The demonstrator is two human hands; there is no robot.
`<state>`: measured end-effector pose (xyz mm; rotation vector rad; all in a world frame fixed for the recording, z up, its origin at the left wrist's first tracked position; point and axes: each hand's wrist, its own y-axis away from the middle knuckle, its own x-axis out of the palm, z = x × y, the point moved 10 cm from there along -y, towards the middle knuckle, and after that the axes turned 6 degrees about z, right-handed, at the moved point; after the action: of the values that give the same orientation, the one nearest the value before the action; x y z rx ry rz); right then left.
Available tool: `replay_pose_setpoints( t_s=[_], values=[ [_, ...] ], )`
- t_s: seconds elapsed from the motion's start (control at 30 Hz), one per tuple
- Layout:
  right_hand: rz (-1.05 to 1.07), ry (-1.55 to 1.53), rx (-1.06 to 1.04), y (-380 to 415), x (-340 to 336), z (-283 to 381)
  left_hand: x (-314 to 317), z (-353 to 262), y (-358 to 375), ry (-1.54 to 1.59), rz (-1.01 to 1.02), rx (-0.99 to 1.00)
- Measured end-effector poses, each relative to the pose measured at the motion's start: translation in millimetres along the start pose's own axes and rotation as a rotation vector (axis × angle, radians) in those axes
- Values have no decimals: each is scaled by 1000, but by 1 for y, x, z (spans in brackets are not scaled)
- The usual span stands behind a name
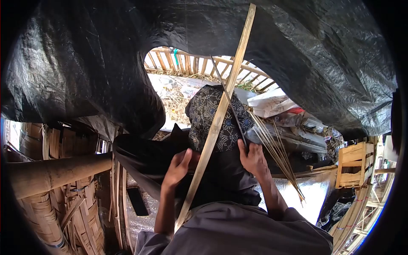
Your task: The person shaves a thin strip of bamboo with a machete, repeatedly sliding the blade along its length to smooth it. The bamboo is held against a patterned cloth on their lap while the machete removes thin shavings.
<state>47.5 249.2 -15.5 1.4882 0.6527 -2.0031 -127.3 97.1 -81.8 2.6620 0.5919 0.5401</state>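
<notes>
A long, pale bamboo strip (217,120) slants from my lap up past the black sheeting. My left hand (176,169) is beside its lower half, thumb raised, with the fingers curled toward the strip and partly in shadow behind it. In my right hand (254,160) is a long, narrow, dark-bladed knife (235,114), its thumb lying along the near end. The blade points up and to the left, crossing the strip in this view. Beneath both lies a dark patterned cloth (204,112) over my knees. The handle is hidden in my right hand.
Thin bamboo sticks (280,157) fan out to the right. A phone (137,201) lies at the lower left, near a thick bamboo pole (59,172) and woven baskets (80,212). Black sheeting (80,63) hangs close overhead. A wooden crate (352,165) stands at right.
</notes>
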Motion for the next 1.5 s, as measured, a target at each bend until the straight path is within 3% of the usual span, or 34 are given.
replay_pose_setpoints(
  t_s=[0.1,0.17,0.2,0.27,0.47,0.53,0.57,0.63,0.67,0.83,0.93,0.97,1.03,1.17,1.23,1.33,1.5],
  values=[
    [14,157,-179,9,7,6,-10,16,49,-38,159,-100],
    [71,449,-422,11,1,35,7,28,81,-109,431,52],
    [66,450,-460,11,-1,38,11,27,89,-107,421,49],
    [19,429,-484,14,-3,39,16,57,106,-161,333,-342],
    [-31,399,-478,14,-2,40,19,49,100,-55,98,-259],
    [-26,-167,-109,0,-20,12,22,47,91,32,94,-275],
    [-33,-164,-114,0,-20,10,25,47,86,117,94,-300],
    [-246,139,-482,19,-34,40,39,32,70,158,126,-257],
    [-99,-108,-259,11,-25,16,49,24,62,201,156,-226],
    [-25,-244,-239,9,-21,12,90,9,20,372,258,-214],
    [-265,166,-599,28,-34,46,100,2,4,470,269,-256],
    [-273,173,-599,28,-33,46,101,-2,0,467,276,-249],
    [-124,-52,-376,20,-20,25,102,-6,-5,448,259,-284],
    [-251,-115,-470,13,-47,41,106,-19,-16,400,244,-261],
    [-213,-18,-357,1,-65,47,109,-27,-21,401,261,-251],
    [85,-135,-55,-40,-59,21,112,-41,-31,385,261,-230],
    [9,-123,-174,-78,-81,29,121,-45,-55,366,304,-190]
  ],
)
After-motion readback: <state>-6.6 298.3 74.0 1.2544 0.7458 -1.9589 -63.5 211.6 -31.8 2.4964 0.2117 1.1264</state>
